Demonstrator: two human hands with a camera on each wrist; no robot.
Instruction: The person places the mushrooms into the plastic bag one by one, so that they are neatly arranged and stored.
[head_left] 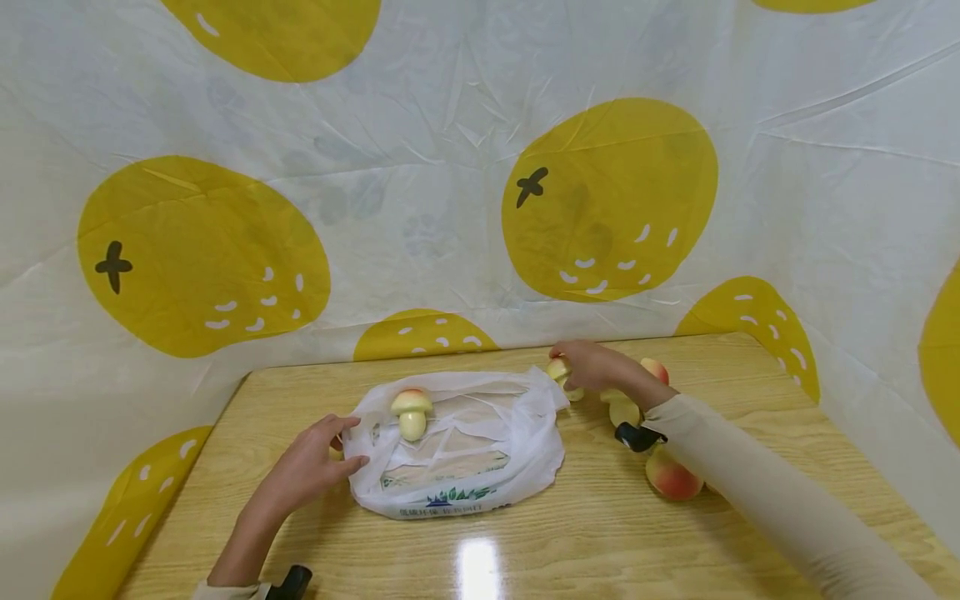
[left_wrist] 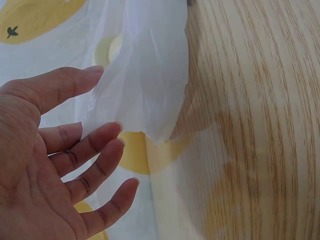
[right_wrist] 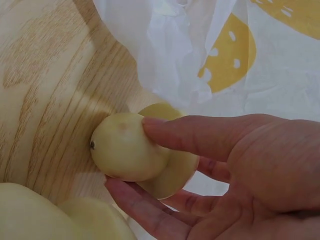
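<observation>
A toy mushroom (head_left: 412,415) with a pale stem and red-tinged cap lies on the white plastic bag (head_left: 536,442), whose mouth is spread wide on the table. At the bag's left edge, my left hand (head_left: 318,458) touches the plastic with relaxed, spread fingers; in the left wrist view, part of a finger (left_wrist: 62,137) goes behind the film. My right hand (head_left: 596,367) pinches another toy mushroom (right_wrist: 127,147) by its stem, just off the bag's far right corner. Its cap is partly covered by the fingers in the right wrist view.
More toy mushrooms lie right of the bag: one red-capped (head_left: 675,479), one pale (head_left: 622,408) and one at the back (head_left: 655,369). The right forearm partly covers them. A patterned cloth (head_left: 420,208) hangs around the wooden table (head_left: 570,550).
</observation>
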